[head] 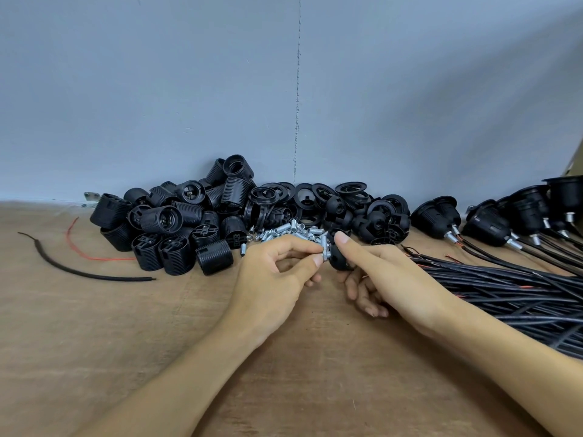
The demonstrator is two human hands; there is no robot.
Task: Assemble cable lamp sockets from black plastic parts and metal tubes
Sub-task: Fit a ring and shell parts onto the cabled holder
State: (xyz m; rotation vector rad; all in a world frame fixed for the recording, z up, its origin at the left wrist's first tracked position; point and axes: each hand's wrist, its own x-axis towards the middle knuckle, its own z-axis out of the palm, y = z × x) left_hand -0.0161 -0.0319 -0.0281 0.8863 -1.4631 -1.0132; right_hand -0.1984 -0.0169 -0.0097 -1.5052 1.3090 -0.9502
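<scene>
Silver and threaded, a short metal tube [325, 254] is pinched in the fingers [299, 246] of the left hand [271, 279], its end against the rounded black plastic cap [339, 260] that the right hand [388, 279] grips just above the brown wooden worktop [126, 326]. Behind lies a loose heap of metal tubes [284, 230] (flanked by ribbed black socket bodies [176, 222] and black plastic rings [347, 192]). Finished cabled sockets [441, 212] and a bundle of black cables [520, 288] lie to the right.
</scene>
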